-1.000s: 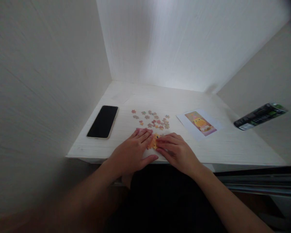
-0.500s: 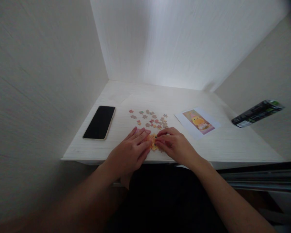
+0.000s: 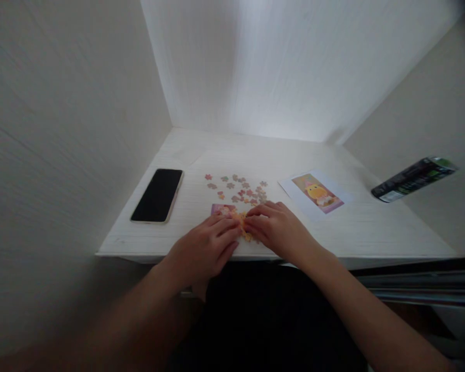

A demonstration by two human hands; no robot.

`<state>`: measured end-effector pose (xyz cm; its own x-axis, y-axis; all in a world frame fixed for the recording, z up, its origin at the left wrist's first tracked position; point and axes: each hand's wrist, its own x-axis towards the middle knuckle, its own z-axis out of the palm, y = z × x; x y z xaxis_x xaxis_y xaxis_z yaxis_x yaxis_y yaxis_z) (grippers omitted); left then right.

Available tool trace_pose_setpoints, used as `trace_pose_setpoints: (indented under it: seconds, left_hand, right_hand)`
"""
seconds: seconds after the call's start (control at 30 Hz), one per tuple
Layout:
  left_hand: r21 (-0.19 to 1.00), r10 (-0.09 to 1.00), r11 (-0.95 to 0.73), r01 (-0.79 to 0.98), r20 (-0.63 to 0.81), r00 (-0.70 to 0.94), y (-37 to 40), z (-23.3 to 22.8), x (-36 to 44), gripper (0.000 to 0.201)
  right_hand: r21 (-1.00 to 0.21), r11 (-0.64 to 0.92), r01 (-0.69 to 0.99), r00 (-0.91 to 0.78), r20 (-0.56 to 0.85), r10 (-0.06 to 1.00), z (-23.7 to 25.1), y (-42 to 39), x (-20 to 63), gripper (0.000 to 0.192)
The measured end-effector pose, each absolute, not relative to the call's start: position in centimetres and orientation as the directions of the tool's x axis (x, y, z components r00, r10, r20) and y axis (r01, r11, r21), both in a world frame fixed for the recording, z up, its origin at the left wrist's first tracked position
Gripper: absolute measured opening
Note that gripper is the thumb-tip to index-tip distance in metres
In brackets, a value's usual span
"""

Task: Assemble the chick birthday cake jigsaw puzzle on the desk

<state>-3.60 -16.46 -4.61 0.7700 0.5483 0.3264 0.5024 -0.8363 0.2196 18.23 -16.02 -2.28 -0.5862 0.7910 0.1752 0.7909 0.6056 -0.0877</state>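
Note:
A partly joined jigsaw puzzle in pink and yellow lies near the table's front edge, largely covered by my fingers. My left hand rests at its left, fingers bent and pressed together against the yellow part. From the right, my right hand has thumb and fingers pinched at a yellow jigsaw piece at the joined part's edge; the piece itself is mostly hidden. Both sets of fingertips almost meet. Just beyond them several loose jigsaw pieces are scattered, red, greenish and orange.
To the left lies a black-screened phone. On the right is a paper sheet with a printed picture of a yellow figure in a pink hat. Farther right stands a dark can near the side wall. White walls enclose the table.
My left hand has drawn back and curled its fingers, uncovering the puzzle's pink upper left part. My right fingertips have shifted slightly left, over the yellow part.

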Motion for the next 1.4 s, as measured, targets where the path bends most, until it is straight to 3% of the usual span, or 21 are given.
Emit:
trace_pose_setpoints:
  seconds: [0.13, 0.27, 0.67, 0.93, 1.4]
  left_hand:
    - [0.239, 0.579, -0.815, 0.528, 0.333, 0.744, -16.5, -4.7, -3.5, 0.032]
    - [0.230, 0.574, -0.819, 0.526, 0.341, 0.745, -16.5, -4.6, -3.4, 0.033]
    - [0.198, 0.567, -0.824, 0.531, 0.329, 0.756, -16.3, -4.4, -3.2, 0.031]
    - [0.206, 0.568, -0.823, 0.530, 0.341, 0.749, -16.2, -4.5, -3.2, 0.029]
    - [0.210, 0.560, -0.828, 0.520, 0.339, 0.756, -16.2, -4.5, -3.3, 0.032]
  right_hand:
    - [0.107, 0.659, 0.745, -0.667, 0.149, 0.730, -2.1, -16.4, 18.1, 0.010]
    - [0.145, 0.680, 0.719, -0.695, 0.167, 0.699, -2.6, -16.4, 18.3, 0.013]
    - [0.098, 0.691, 0.716, -0.695, 0.188, 0.694, -2.9, -16.5, 18.5, 0.013]
    - [0.143, 0.691, 0.708, -0.704, 0.219, 0.676, -3.0, -16.2, 19.2, 0.013]
    - [-0.076, 0.682, 0.728, -0.612, 0.375, 0.696, -4.8, -16.2, 19.2, 0.020]
